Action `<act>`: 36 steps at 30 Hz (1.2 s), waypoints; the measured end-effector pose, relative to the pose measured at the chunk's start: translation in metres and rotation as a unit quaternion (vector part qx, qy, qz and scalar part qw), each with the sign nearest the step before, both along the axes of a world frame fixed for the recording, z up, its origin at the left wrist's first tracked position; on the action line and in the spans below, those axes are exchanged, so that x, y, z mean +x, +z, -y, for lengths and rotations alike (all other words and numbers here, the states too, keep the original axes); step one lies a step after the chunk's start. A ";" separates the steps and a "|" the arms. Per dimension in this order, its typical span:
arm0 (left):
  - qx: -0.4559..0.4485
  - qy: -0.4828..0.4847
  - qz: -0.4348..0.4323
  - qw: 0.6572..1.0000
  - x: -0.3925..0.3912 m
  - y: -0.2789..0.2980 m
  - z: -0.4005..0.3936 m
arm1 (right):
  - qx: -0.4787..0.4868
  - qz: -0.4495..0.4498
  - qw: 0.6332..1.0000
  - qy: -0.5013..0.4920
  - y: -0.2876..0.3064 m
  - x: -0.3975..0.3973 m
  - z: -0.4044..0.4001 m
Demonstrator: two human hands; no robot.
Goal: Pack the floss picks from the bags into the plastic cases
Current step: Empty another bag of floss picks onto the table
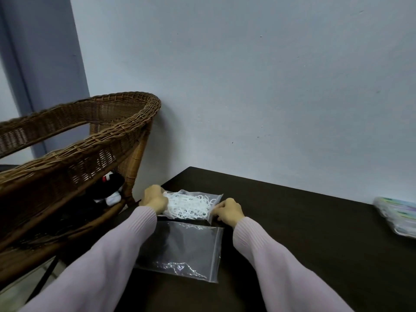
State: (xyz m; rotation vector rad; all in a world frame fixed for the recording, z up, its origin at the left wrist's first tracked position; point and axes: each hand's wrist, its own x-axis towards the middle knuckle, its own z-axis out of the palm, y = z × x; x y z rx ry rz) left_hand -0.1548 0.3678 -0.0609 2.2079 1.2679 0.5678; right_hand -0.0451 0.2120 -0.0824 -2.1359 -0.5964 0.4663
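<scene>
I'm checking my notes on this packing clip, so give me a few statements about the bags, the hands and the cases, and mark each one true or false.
1. Both hands grip the full bag of floss picks, the left hand at its left end and the right hand at its right end. True.
2. The nearly empty bag lies farther from the person than the full one. False: it lies nearer, between the sleeves.
3. The plastic cases sit at the table's right edge, apart from both hands. True.
4. A wicker chair stands left of the dark table. True.
5. An open case lies between the two bags. False: no case is there.
</scene>
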 end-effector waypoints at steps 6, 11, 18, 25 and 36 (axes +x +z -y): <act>0.004 -0.022 0.142 0.990 0.011 0.012 0.020 | 0.154 -0.056 0.986 -0.038 0.010 0.008 0.021; -0.023 -0.077 0.211 0.974 0.031 0.026 0.065 | 0.258 -0.101 0.958 -0.072 0.021 0.031 0.072; -0.058 -0.195 0.215 0.955 0.077 0.027 0.139 | 0.257 -0.089 0.955 -0.123 0.031 0.061 0.166; -0.070 -0.268 0.186 0.943 0.125 0.008 0.217 | 0.205 -0.113 0.951 -0.200 0.011 0.080 0.260; 0.201 -0.351 0.155 0.901 0.142 -0.028 0.297 | 0.265 -0.152 0.939 -0.156 0.000 0.072 0.307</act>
